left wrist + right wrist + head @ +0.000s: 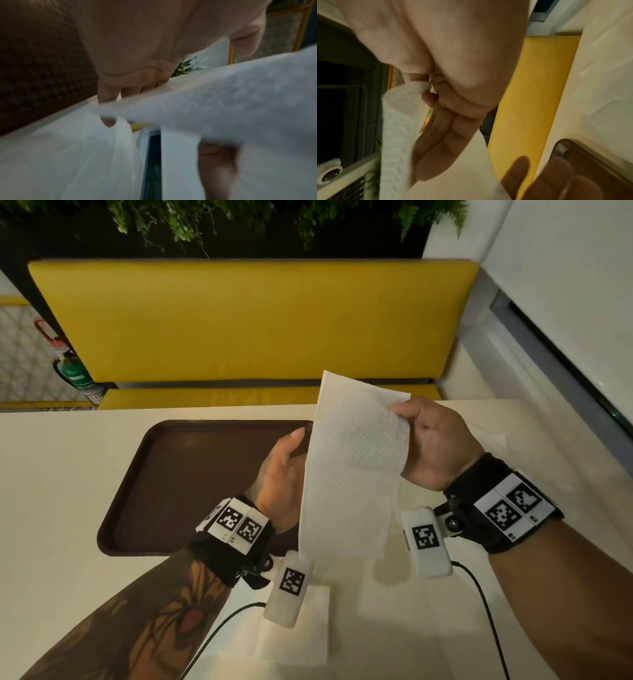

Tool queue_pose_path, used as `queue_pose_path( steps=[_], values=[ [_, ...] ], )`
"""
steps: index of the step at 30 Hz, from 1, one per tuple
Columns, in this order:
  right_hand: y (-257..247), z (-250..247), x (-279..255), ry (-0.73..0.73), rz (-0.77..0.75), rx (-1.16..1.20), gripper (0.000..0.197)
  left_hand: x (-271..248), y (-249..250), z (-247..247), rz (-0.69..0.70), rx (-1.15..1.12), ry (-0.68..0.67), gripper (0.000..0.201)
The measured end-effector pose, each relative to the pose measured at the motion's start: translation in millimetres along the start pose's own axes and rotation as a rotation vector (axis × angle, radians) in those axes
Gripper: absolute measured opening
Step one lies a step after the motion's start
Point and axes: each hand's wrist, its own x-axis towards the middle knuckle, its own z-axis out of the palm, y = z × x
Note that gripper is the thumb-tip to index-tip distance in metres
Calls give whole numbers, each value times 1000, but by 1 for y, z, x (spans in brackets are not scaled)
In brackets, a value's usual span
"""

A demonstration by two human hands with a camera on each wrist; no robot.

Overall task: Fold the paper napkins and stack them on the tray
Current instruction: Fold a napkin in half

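Observation:
A white embossed paper napkin [352, 467] hangs upright in the air over the table, near the right end of the brown tray [164, 474]. My right hand [406, 417] pinches its upper right edge between thumb and forefinger; the right wrist view shows that pinch [428, 92] on the napkin [397, 121]. My left hand [294, 453] sits at the napkin's left edge with straight fingers [546, 182] behind the sheet. In the blurred left wrist view the napkin [223, 94] crosses my left hand's fingers [108, 94]. Another napkin [294, 631] lies flat near the table's front edge.
The cream table [68, 508] meets a yellow bench [253, 320] at its far edge and a white wall [565, 302] on the right. Black cables [486, 604] trail from both wrist cameras across the near table. A green extinguisher [73, 371] stands far left.

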Motion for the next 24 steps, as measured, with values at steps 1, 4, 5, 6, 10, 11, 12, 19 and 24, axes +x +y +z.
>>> queue_pose_path(
  steps=[1,4,5,6,10,11,12,19,24],
  values=[
    [1,-2,1,44,-18,-37,40,-2,2,3,-7,-60,-61,64],
    [5,-2,3,135,-71,-177,46,-7,12,10,-68,-141,-138,75],
    [6,0,4,161,-86,-243,43,-10,15,12,-86,-115,-127,82],
    [8,1,6,194,-103,-324,38,-11,16,11,-93,-87,-117,88],
    [14,7,10,317,-242,-673,24,-16,17,11,-44,-33,-121,73],
    [16,7,11,344,-278,-746,24,-17,17,11,-61,18,-82,67],
    [17,6,11,370,-308,-802,27,-16,18,9,-75,90,-24,59],
    [38,7,6,579,-336,-1057,63,-16,17,10,34,298,282,30],
    [57,43,-24,73,-715,-1702,84,-5,16,19,179,263,507,26]
  ],
)
